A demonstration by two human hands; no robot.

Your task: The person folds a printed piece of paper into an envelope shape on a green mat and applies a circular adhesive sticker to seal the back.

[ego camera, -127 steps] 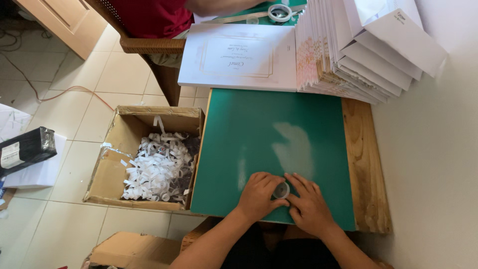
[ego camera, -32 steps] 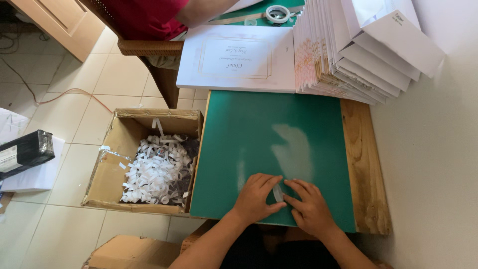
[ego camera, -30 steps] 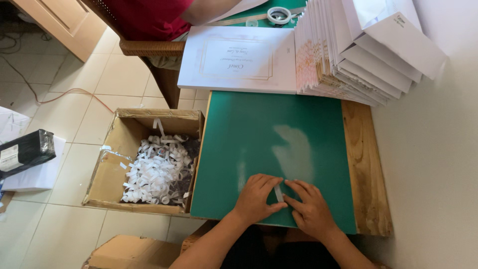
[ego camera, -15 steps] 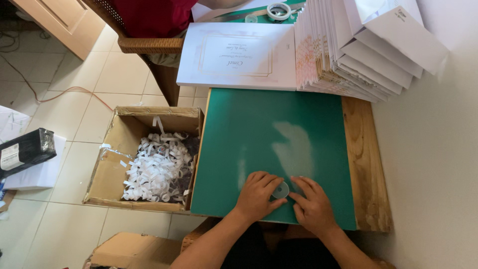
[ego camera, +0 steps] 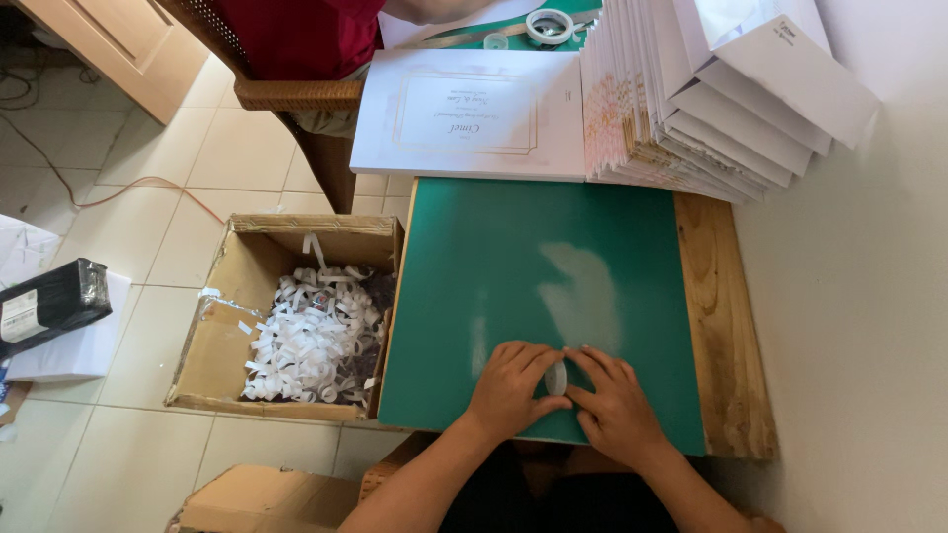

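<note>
Both hands met at the near edge of the green mat (ego camera: pixel 553 276), left hand (ego camera: pixel 513 390) and right hand (ego camera: pixel 614 405) pinching a small tape roll (ego camera: pixel 557 376) between fingertips, seemingly hunting its loose end.

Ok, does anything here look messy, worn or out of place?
A pale worn patch mars the middle of the green mat, just beyond the small roll both hands hold. The stack of envelopes fans sideways unevenly. The cardboard box of white paper curls has a torn, ragged rim.
</note>
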